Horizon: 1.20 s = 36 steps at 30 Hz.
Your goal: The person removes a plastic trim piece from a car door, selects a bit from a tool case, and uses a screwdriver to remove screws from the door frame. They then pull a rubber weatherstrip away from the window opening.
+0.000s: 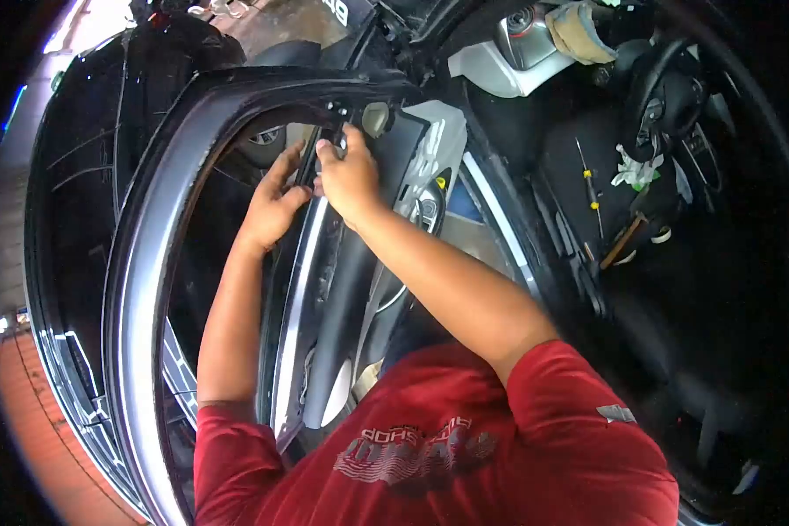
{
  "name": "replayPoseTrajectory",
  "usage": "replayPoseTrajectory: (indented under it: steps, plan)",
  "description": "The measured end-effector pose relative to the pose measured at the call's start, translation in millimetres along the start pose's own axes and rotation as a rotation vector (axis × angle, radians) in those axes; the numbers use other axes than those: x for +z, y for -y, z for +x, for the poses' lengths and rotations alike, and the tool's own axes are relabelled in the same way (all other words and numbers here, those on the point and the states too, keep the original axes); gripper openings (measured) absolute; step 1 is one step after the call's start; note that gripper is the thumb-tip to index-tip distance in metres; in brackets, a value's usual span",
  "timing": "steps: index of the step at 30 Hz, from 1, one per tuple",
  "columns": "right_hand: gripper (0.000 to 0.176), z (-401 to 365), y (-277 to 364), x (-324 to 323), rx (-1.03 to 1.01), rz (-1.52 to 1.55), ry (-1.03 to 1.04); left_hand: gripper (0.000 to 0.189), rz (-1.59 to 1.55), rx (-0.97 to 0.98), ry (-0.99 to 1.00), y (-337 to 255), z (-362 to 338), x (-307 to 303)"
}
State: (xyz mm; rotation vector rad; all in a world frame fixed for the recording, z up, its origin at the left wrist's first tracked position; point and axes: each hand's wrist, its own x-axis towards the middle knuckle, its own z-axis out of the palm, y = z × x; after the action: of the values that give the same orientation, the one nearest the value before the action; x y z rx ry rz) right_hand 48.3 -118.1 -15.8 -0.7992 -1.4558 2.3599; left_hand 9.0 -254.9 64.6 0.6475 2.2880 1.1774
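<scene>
While both forearms (237,324) reach forward, left hand (274,209) and right hand (351,180) meet at the dark strip (307,164) inside the car door (142,254), fingers bent; whether either grip holds it, I cannot tell

My shirt (430,456) is red, short-sleeved; pale lettering (416,431) tops wavy lines (386,463) in front. A pale patch (616,413) marks my right sleeve (563,386).
</scene>
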Motion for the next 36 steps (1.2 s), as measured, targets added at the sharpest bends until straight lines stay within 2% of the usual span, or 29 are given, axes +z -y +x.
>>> replayPoseTrajectory:
  steps: [1,3,4,7,8,12,18,21,23,27,32,36]
  plan:
    - [0.065,2.4,-0.7,2.3,0.009,0.003,-0.007,0.087,0.001,-0.007,0.009,-1.6,-0.1,4.9]
    - [0.065,10.5,-3.3,9.5,-0.099,-0.027,-0.059,0.086,-0.159,-0.016,-0.018,-2.9,0.2,9.7]
    - [0.065,-2.2,16.8,4.0,0.047,0.102,-0.008,0.084,-0.195,-0.005,-0.050,3.3,3.6,8.2]
    - [0.066,-10.1,27.0,4.5,0.060,0.177,-0.015,0.081,-0.257,-0.021,-0.113,9.6,0.6,12.6]
    - [0.065,-11.8,27.3,5.8,0.047,0.148,-0.017,0.078,-0.142,0.029,-0.092,8.9,1.4,13.4]
    - [0.068,-6.2,6.9,17.7,-0.001,0.102,-0.085,0.078,-0.099,0.042,-0.068,5.5,0.1,17.7]
    - [0.068,-3.7,2.4,20.0,0.012,0.165,-0.082,0.088,0.057,0.102,-0.090,7.6,9.6,18.1]
    - [0.063,0.5,-6.7,22.6,-0.097,0.131,-0.120,0.088,0.168,0.142,-0.092,-5.3,13.5,18.9]
    - [0.062,-0.7,-6.9,21.0,-0.137,0.111,-0.130,0.089,0.226,0.083,-0.077,-10.1,14.8,18.8]
    - [0.061,-7.3,0.8,20.0,-0.114,0.122,-0.130,0.086,0.236,0.067,-0.072,-9.1,16.4,20.5]
    - [0.062,3.5,-10.7,28.3,-0.191,0.106,-0.200,0.079,0.104,0.040,-0.036,11.9,21.7,13.7]
    - [0.064,-1.3,10.4,19.7,-0.114,0.056,-0.193,0.076,0.172,0.084,-0.066,17.9,24.4,11.1]
